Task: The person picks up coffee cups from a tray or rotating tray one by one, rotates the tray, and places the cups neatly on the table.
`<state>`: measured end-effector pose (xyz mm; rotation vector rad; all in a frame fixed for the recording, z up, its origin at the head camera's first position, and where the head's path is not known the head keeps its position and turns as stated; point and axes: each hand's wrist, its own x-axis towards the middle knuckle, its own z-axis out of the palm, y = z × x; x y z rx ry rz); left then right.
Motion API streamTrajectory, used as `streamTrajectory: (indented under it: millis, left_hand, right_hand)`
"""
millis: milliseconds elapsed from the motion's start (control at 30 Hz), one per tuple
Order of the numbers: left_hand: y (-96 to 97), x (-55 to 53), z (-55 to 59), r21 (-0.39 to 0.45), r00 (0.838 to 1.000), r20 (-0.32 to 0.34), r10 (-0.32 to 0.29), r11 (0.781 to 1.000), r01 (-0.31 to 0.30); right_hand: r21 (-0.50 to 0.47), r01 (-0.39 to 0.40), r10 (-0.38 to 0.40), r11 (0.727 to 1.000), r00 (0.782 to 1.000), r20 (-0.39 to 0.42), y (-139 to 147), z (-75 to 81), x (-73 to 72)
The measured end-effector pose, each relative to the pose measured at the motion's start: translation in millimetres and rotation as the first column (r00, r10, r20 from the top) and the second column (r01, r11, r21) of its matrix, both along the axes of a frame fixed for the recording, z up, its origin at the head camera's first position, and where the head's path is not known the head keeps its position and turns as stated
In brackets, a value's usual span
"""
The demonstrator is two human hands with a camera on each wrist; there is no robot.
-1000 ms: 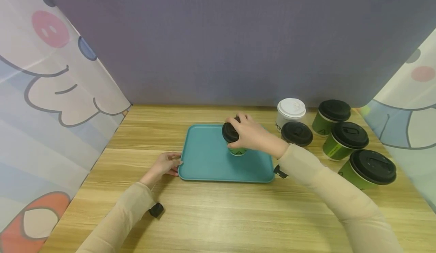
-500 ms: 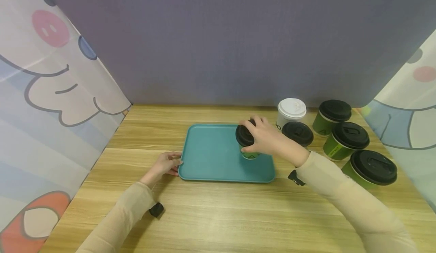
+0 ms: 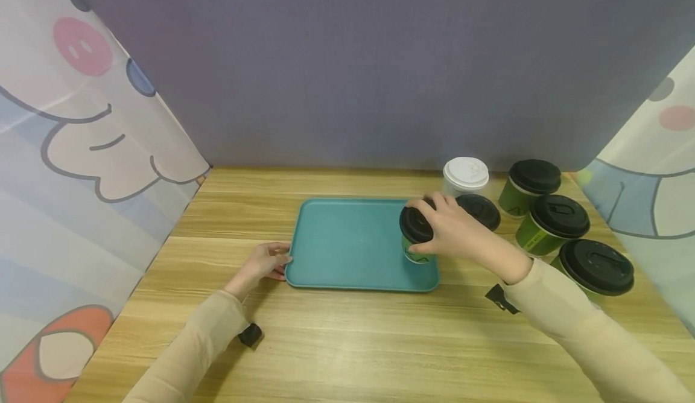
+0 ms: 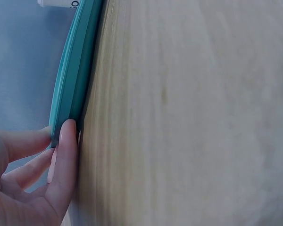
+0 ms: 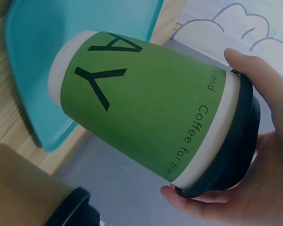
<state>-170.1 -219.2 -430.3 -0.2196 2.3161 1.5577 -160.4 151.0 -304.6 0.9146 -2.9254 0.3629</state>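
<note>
My right hand (image 3: 456,231) grips a green paper coffee cup (image 3: 417,249) from above, fingers and thumb around its black lid (image 3: 415,225). The cup is over the right end of a teal tray (image 3: 347,240). In the right wrist view the cup's sleeve (image 5: 146,103) shows dark lettering, and its white base points toward the tray (image 5: 37,61). At the tray's left edge, my left hand (image 3: 260,264) pinches the rim between thumb and fingers. The left wrist view shows these fingers (image 4: 66,165) against the teal rim (image 4: 73,80).
Right of the tray stand a white-lidded cup (image 3: 466,177), a black-lidded cup (image 3: 480,211) partly behind my right hand, and several green cups (image 3: 534,234) with black lids. A grey panel (image 3: 353,71) closes the wooden table's back; cartoon curtains (image 3: 92,149) flank it.
My right hand has carried the green coffee cup rightward and slightly nearer across the tray, toward its right edge. The left hand and the tray have stayed put.
</note>
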Motion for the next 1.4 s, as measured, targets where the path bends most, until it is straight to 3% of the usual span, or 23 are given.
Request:
streamTrajectory:
  millis: [567,867,1400]
  left_hand:
    - [1.3,2.0,4.1,0.018,1.0,0.011,-0.002,1.0,0.002]
    - [0.1,-0.1,0.7,0.01,1.0,0.015,0.009,1.0,-0.009]
    - [0.5,0.7,2.1,0.02,1.0,0.011,-0.012,1.0,0.012]
  right_hand:
    - [-0.012,0.031,-0.031,0.999,0.999,-0.022,37.0,5.1,25.8]
    - [-0.006,0.071,-0.071,0.997,0.997,-0.011,52.0,4.7,37.6]
    - [-0.056,0.074,-0.077,0.996,0.995,-0.067,79.1,-11.1,51.4]
